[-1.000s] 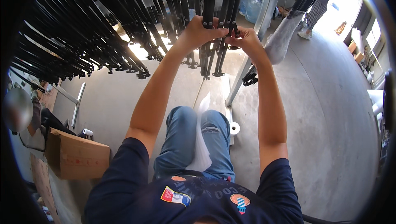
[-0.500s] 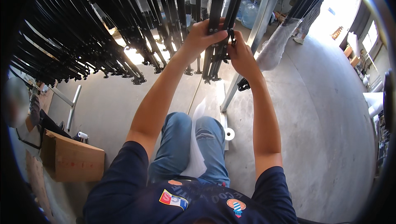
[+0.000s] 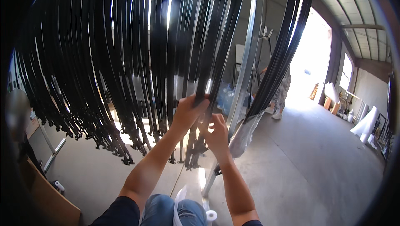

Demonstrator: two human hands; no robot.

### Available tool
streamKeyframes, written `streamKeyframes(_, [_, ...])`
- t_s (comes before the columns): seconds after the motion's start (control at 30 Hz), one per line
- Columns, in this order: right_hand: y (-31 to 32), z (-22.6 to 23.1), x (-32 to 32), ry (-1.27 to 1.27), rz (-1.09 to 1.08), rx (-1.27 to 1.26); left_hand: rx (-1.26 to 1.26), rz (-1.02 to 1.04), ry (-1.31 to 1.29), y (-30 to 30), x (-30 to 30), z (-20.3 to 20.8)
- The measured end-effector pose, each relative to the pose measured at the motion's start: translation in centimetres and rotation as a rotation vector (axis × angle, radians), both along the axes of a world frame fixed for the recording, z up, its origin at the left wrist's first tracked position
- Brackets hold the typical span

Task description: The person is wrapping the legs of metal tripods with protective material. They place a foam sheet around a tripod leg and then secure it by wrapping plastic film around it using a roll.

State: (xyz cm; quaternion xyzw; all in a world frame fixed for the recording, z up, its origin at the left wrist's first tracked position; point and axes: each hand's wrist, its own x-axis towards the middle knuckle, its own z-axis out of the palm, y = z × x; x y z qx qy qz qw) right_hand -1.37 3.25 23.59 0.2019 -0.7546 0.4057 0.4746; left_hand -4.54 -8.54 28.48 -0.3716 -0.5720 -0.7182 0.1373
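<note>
Gripping several long, flat, glossy black strips point(image 3: 206, 68), the left hand point(image 3: 189, 111) had its thumb pressed across their front, and these strips hung just left of the one square-edged, silver metal post point(image 3: 246, 63). How many were in its grasp could not be counted. The right hand point(image 3: 216, 134), lower and nearer the post, had its thumb and fingers curled into a ring beside the same strips; whether it pinched anything could not be told. Farther left of the post hung a dense mass of smooth black lengths point(image 3: 104, 68), too many to count, ending in small dark fittings point(image 3: 128, 159). Right of the post slanted one bundle of slim black bars point(image 3: 287, 55), its lower part in one sleeve of crinkled clear plastic point(image 3: 246, 136). One white roll point(image 3: 211, 216) with a hollow core sat near the post's foot; a second white roll point(image 3: 59, 185) lay far to the left of the post, beside one brown cardboard box point(image 3: 46, 199). Two blue denim knees point(image 3: 193, 214) showed below and left of the post, one thin, soft white sheet point(image 3: 179, 207) between them. Beyond the post, to its right, a person in checked trousers point(image 3: 283, 90) stood on smooth grey concrete floor point(image 3: 316, 176).
</note>
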Motion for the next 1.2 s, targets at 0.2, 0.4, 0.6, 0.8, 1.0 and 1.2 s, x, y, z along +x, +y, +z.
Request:
streamKeyframes(0.2, [-0.3,1.2,1.6,-0.146,-0.026,-0.021,-0.045,-0.14,-0.011,-0.4,0.2,0.0])
streamKeyframes(0.4, [-2.5,2.5,2.8,0.117,-0.413,-0.113,-0.05,-0.34,-0.036,0.2,-1.3,-0.2])
streamKeyframes(0.6, [-2.4,3.1,2.9,0.046,-0.4,-0.062,-0.153,-0.112,0.15,0.4,-1.1,0.5])
streamKeyframes(0.8, [-1.2,3.1,2.2,0.051,-0.294,-0.051,-0.28,0.046,0.175,0.8,-0.8,0.6])
streamKeyframes(1.0, [-1.1,3.4,2.5,0.035,-0.198,-0.01,-0.215,0.233,0.257,0.7,-1.3,-0.2])
streamKeyframes(1.2, [2.0,2.1,0.4,-0.098,-0.115,-0.056,-0.224,0.232,0.221,-0.3,0.7,0.1])
